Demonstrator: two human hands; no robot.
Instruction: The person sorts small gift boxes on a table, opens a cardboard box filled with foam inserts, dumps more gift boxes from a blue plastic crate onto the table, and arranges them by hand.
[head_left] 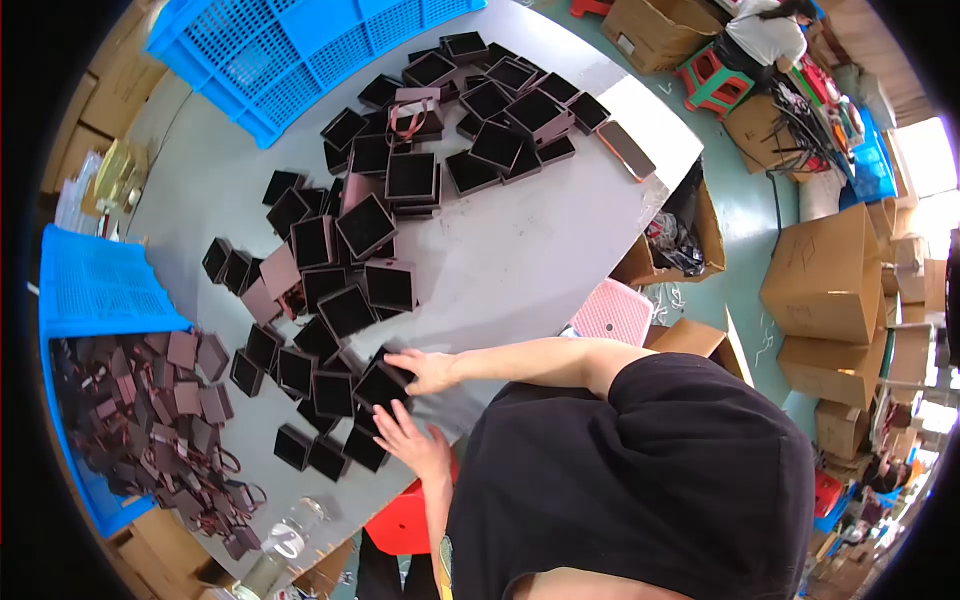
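Note:
Several dark jewellery-type boxes with black insides lie in a loose spread over the grey table. At the near end of this spread, my right hand (430, 371) has its fingers and thumb at the edge of an open-topped box (380, 384). Just below it, my left hand (414, 446) is open, its fingers spread and their tips by the lower edge of that box. Another box (364, 448) lies beside the left fingertips. The undersides of both hands are hidden.
A blue crate (115, 285) holds many small brown-pink pieces with ribbons. Another blue crate (290, 60) stands at the table's far side. A phone (626, 150) lies near the edge; a clear bottle (290, 530) is at the lower left. A person sits in the background among cartons (820, 270).

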